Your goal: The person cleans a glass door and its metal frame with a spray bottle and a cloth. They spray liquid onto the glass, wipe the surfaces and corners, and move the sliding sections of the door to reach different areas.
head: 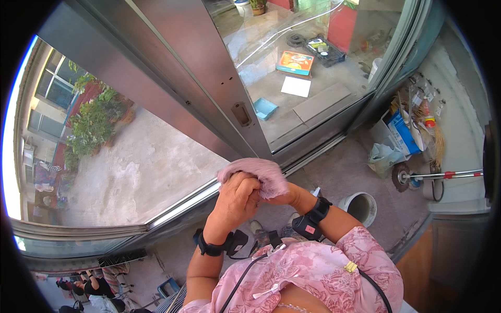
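Note:
Both my hands are raised in front of my chest, close together on one pink cloth [258, 170]. My left hand [238, 193] is closed on the cloth's left part, its fingers curled. Part of my right hand [283, 195] shows at the cloth's lower right; the cloth hides most of its fingers, though it seems to hold that end. Just beyond the cloth stands the metal frame of a sliding glass door [223, 98], with a recessed handle [241, 114]. Whether the cloth touches the frame cannot be told.
A white bucket [359, 207] stands on the floor at the right, near a plastic bag [385, 156] and a blue box [405, 131]. Behind the glass lie an orange box [295, 62] and a blue tray [265, 108]. Another person [98, 287] is at the lower left.

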Action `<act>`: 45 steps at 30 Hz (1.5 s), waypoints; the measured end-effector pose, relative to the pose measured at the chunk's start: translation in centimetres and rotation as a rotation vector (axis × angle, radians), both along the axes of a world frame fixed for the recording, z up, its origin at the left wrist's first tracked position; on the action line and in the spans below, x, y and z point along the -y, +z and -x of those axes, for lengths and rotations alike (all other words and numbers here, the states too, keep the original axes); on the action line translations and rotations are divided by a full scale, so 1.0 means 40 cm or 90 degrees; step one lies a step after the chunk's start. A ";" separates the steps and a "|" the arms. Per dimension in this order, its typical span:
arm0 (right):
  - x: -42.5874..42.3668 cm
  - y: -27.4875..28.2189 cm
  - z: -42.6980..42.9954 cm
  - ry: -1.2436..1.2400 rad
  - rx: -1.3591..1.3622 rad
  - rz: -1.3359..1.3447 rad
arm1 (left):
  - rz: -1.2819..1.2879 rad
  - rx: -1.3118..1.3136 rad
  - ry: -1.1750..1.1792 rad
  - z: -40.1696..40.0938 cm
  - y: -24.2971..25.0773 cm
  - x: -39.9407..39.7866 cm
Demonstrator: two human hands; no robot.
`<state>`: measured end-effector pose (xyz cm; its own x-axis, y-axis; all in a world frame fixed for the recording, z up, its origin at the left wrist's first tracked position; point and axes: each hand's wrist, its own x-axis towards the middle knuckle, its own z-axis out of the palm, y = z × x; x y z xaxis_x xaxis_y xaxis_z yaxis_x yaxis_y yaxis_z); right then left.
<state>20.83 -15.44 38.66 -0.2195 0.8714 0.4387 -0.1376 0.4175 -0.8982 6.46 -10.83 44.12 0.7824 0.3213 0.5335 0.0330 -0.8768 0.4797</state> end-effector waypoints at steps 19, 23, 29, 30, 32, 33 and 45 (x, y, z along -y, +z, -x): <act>-0.188 -0.117 -0.024 -0.605 -0.036 -0.263 | -0.027 0.468 0.289 -0.171 0.067 -0.139; -0.182 -0.186 -0.013 -0.802 0.116 -0.279 | 0.018 0.395 0.396 -0.168 0.051 -0.157; -0.211 -0.094 0.000 -0.936 0.064 -0.320 | 0.023 0.385 0.480 -0.159 0.037 -0.150; -0.204 -0.136 -0.017 -0.856 0.071 -0.295 | 0.049 0.407 0.440 -0.166 0.036 -0.153; -0.194 -0.239 -0.022 -0.809 0.083 -0.253 | 0.031 0.406 0.435 -0.158 0.034 -0.164; -0.188 -0.286 -0.021 -0.824 0.083 -0.246 | 0.012 0.417 0.422 -0.168 0.037 -0.162; -0.204 -0.077 0.017 -0.884 -0.007 -0.152 | 0.014 0.412 0.410 -0.151 0.013 -0.180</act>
